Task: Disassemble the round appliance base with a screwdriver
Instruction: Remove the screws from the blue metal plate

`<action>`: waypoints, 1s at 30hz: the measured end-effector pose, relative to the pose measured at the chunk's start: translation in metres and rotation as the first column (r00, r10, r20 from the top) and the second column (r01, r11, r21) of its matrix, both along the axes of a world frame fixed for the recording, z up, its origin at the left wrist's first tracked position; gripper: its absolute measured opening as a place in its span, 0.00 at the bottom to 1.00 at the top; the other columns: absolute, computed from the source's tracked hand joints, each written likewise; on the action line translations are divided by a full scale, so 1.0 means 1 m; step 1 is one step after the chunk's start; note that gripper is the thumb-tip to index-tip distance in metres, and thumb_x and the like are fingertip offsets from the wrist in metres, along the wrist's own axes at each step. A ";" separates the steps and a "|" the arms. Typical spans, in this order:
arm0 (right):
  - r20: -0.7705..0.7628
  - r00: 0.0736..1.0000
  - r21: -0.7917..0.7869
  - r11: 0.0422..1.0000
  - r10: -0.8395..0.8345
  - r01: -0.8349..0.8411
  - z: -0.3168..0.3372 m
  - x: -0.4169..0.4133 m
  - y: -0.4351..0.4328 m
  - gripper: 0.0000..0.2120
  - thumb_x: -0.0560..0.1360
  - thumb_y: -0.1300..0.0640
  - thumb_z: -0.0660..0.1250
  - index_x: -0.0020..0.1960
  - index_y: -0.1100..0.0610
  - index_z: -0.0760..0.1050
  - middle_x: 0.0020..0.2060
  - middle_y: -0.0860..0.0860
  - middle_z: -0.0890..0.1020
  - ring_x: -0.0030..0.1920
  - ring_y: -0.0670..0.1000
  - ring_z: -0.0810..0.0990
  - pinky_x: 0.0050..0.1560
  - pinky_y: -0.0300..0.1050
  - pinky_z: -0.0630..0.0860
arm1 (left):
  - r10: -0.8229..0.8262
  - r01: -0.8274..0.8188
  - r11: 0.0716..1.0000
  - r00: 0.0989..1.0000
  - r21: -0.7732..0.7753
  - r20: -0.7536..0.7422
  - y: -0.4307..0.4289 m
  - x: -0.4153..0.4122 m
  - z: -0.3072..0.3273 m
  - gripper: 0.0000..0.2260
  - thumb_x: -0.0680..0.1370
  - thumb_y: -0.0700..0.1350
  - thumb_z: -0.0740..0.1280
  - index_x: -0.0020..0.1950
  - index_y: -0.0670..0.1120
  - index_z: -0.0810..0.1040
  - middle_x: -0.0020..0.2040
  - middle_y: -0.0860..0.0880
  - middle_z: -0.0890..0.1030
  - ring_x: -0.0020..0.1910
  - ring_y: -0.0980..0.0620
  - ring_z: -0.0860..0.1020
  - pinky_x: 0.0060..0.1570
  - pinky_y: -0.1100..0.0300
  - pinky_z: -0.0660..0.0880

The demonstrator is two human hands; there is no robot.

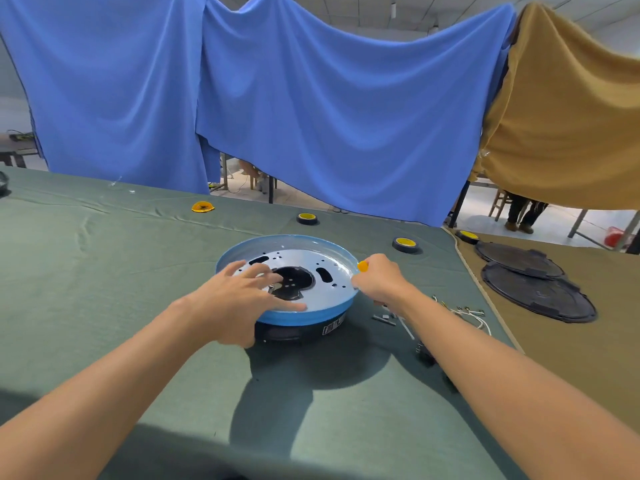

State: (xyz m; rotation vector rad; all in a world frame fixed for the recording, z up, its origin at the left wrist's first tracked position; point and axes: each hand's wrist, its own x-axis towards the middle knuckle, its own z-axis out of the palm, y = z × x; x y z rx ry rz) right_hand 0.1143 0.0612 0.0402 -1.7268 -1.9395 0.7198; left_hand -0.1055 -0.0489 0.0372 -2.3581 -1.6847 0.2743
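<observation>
Green cloth (104, 271); left hand (235, 299) splayed on base (311, 315), right hand (381, 282) grips mostly hidden screwdriver (362, 266)

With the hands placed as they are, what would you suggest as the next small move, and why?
Probably seat the screwdriver tip on a fastener at the right rim of the round base and begin turning. The right hand grips it there, tip hidden, and the left hand rests flat on the metal plate, bracing it.
</observation>
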 end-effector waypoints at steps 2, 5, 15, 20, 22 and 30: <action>0.014 1.000 0.005 1.000 -0.027 0.027 -0.002 -0.005 -0.003 0.02 0.74 0.63 0.60 0.45 0.59 0.66 0.43 0.55 0.70 0.33 0.51 0.66 0.28 0.43 0.65 | 0.072 -0.072 0.996 0.997 -0.047 -0.016 0.002 -0.003 0.003 0.39 0.72 0.56 0.70 0.72 0.74 0.48 0.80 0.48 0.50 0.77 0.47 0.45 0.74 0.46 0.44; -0.025 0.998 -0.032 0.998 -0.060 0.059 -0.003 -0.009 -0.011 0.03 0.74 0.63 0.58 0.48 0.59 0.67 0.44 0.55 0.71 0.33 0.51 0.67 0.27 0.42 0.64 | 0.088 -0.080 0.993 0.992 -0.085 0.089 0.006 0.014 0.008 0.33 0.69 0.71 0.64 0.73 0.65 0.64 0.76 0.49 0.61 0.75 0.47 0.54 0.73 0.49 0.52; -0.016 1.000 -0.042 0.999 -0.010 0.009 0.009 0.008 -0.011 0.09 0.71 0.57 0.64 0.36 0.57 0.66 0.39 0.58 0.78 0.26 0.53 0.66 0.23 0.38 0.61 | -0.047 0.032 0.998 0.959 0.061 0.280 0.026 0.086 -0.008 0.25 0.77 0.64 0.61 0.63 0.47 0.75 0.58 0.49 0.79 0.54 0.46 0.76 0.47 0.53 0.72; 0.129 0.991 0.074 0.996 0.044 -0.054 0.016 -0.003 0.014 0.13 0.70 0.61 0.62 0.32 0.55 0.60 0.32 0.52 0.65 0.28 0.53 0.61 0.26 0.41 0.60 | -0.045 0.040 0.999 0.977 0.029 0.211 0.030 0.076 -0.006 0.17 0.78 0.55 0.64 0.63 0.49 0.77 0.62 0.50 0.79 0.59 0.44 0.76 0.58 0.49 0.72; 0.154 0.987 0.093 0.994 0.037 -0.052 0.019 -0.009 0.022 0.09 0.70 0.62 0.62 0.34 0.57 0.63 0.34 0.54 0.67 0.28 0.53 0.64 0.26 0.41 0.63 | -0.016 0.026 0.999 0.971 -0.038 0.240 0.030 0.068 0.000 0.19 0.77 0.54 0.66 0.66 0.52 0.76 0.63 0.50 0.78 0.61 0.44 0.75 0.62 0.50 0.70; 0.148 0.987 0.016 0.998 0.059 -0.062 0.007 -0.010 0.022 0.05 0.74 0.63 0.58 0.39 0.57 0.65 0.37 0.55 0.70 0.30 0.52 0.65 0.25 0.41 0.63 | 0.058 0.003 0.991 0.893 -0.135 0.445 0.028 0.048 0.010 0.16 0.72 0.54 0.71 0.60 0.58 0.81 0.61 0.56 0.80 0.58 0.50 0.76 0.57 0.55 0.72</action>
